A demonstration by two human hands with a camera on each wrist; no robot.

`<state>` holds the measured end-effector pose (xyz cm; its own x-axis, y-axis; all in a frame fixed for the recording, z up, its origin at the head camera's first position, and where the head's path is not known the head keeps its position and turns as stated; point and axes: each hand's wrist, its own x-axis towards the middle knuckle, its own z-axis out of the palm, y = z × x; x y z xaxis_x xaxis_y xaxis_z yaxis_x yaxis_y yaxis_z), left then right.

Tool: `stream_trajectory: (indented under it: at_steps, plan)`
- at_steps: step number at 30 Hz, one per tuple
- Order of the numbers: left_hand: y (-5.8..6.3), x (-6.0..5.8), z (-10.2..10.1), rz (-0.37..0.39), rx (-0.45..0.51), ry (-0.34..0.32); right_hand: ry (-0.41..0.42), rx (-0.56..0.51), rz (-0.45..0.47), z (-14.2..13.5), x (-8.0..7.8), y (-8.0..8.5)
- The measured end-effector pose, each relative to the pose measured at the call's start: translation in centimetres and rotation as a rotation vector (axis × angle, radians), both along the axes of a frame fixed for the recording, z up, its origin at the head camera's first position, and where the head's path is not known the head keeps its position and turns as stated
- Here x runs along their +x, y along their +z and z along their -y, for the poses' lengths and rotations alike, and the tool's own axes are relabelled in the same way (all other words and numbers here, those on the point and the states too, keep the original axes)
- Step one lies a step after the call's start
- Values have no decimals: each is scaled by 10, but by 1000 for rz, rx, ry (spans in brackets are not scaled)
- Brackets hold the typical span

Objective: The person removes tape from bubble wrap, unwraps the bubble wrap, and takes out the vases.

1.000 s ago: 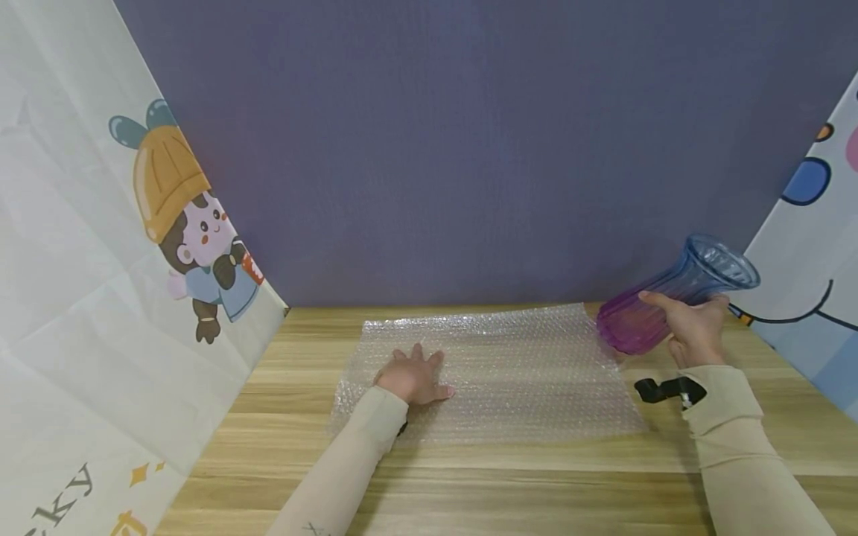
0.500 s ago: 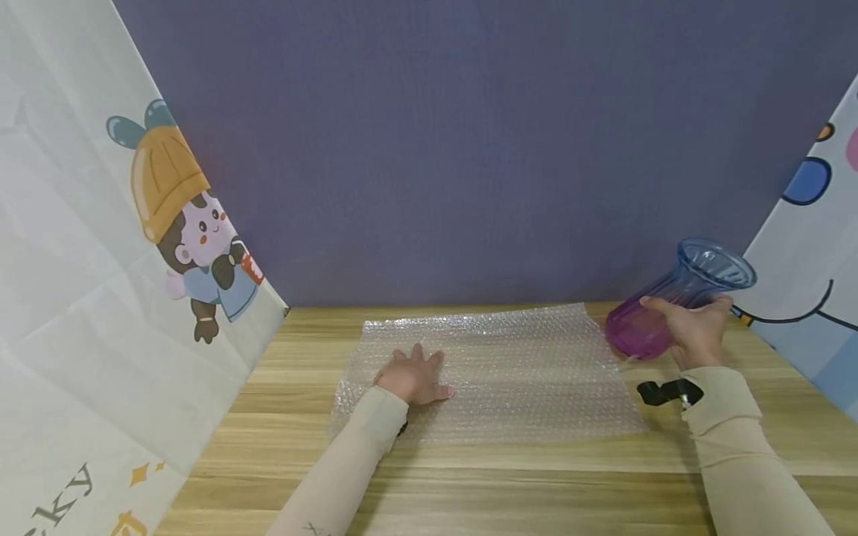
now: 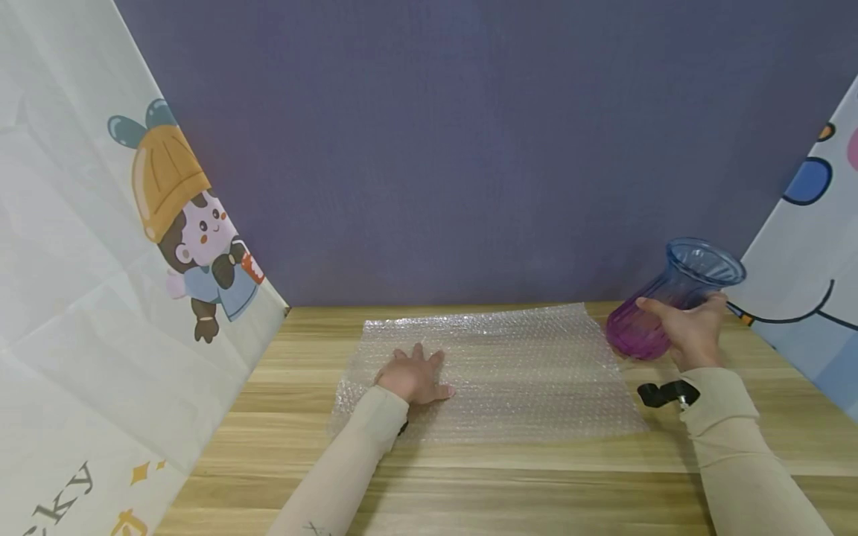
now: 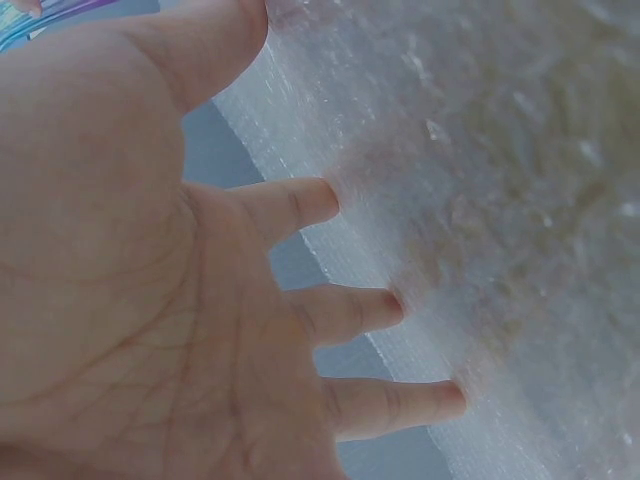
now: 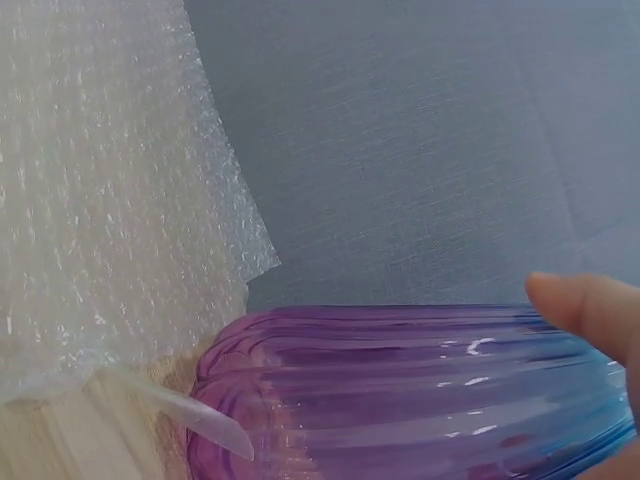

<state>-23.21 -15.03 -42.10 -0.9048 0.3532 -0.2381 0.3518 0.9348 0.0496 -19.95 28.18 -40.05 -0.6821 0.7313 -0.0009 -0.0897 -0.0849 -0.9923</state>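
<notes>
A sheet of clear bubble wrap (image 3: 523, 380) lies flat on the wooden table. On its left part rests my left hand (image 3: 410, 376), fingers spread and fingertips touching the film, as the left wrist view also shows. My right hand (image 3: 693, 331) grips a ribbed glass vase (image 3: 635, 327), purple at the base and blue toward its flared rim. The vase leans with its mouth up and to the right, its base close to the wrap's right edge. In the right wrist view a narrow clear strip (image 5: 205, 420) sticks out from the wrap and overlaps the vase's base.
The wooden table (image 3: 496, 491) ends at a dark purple-grey wall (image 3: 469, 149) behind the wrap. A white sheet with a cartoon figure (image 3: 201, 231) hangs on the left. Another printed sheet (image 3: 798, 260) stands along the right side.
My right hand has lowered the vase slightly; its base shifted right and its mouth left, so it stands somewhat more upright. My left hand has stayed put on the bubble wrap.
</notes>
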Motion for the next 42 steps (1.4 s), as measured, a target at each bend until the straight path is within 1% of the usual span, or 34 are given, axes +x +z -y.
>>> stream_trajectory:
  at_steps: [2, 8, 11, 13, 16, 20, 25, 32, 34, 36, 39, 42]
  plan:
    - [0, 0, 0, 0, -1, -1, 6, 24, 15, 0, 0, 0]
    - [1, 1, 1, 4, -5, -2, 32, 157, 143, 3, 2, -1]
    - [2, 1, 1, 8, -5, -2, 36, 224, 190, 5, 2, -2]
    - [2, 1, 1, 8, -4, -3, 54, 269, 216, 6, 3, -3]
    - [2, 1, 1, 9, -6, -6, 89, 306, 225, 6, 4, -3]
    - [2, 0, 0, 7, -9, -6, 125, 317, 212, 6, 5, -4]
    - [2, 0, 1, 11, -2, 1, 131, 320, 192, 7, 4, -5]
    - [2, 1, 2, 19, 11, -2, 127, 396, 222, 7, 8, 0]
    - [1, 1, 3, 19, 24, -1, 98, 407, 232, 7, 9, 4]
    - [1, 1, 3, 15, 39, -3, 34, 409, 217, 10, 10, 8]
    - [1, 0, 4, 3, 44, -15, -107, 401, 151, 18, 10, 16]
    - [2, -2, 5, 3, 31, -35, -248, 403, 35, 28, 11, 24]
